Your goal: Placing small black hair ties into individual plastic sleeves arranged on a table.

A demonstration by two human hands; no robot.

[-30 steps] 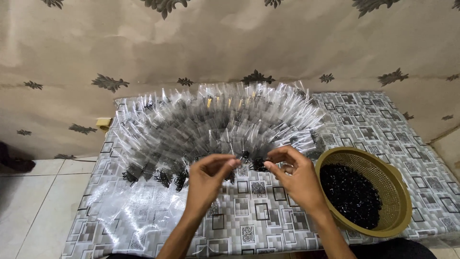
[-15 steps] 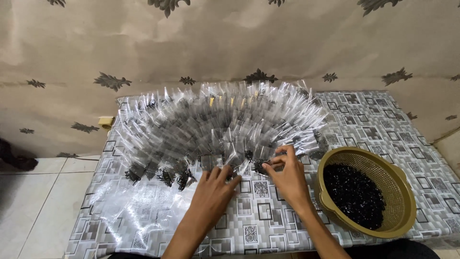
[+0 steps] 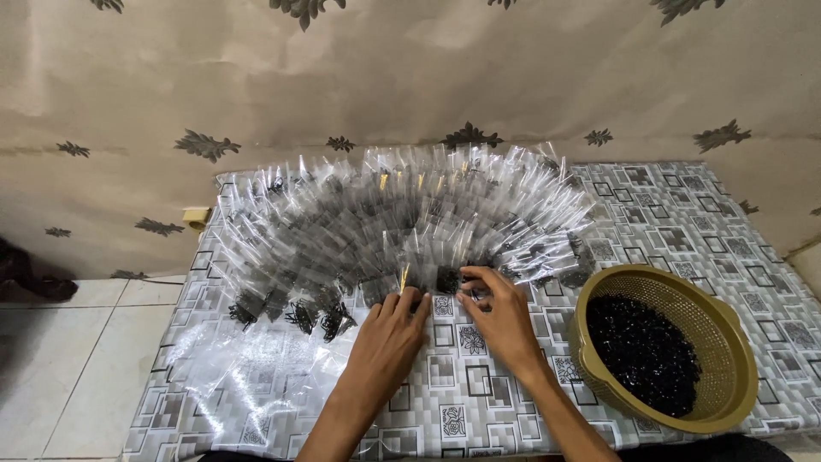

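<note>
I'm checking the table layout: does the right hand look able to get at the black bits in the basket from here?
Probably yes. The right hand rests by the fanned clear bags, and the olive basket sits open-topped on its right; only bare patterned tablecloth lies between them.

Home room: leaf-print wallpaper (image 3: pixel 410 77), tiled floor (image 3: pixel 77 342), patterned vinyl table cover (image 3: pixel 684 214).

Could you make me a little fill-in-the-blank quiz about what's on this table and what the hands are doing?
1. The clear plastic packets are spread over the table in the shape of a ____.
2. The round olive basket holds small pieces coloured ____.
3. The basket sits nearest the person's ____ hand.
4. The left hand and right hand both rest at the ____ edge of the packets.

Missing words: fan; black; right; near
</note>
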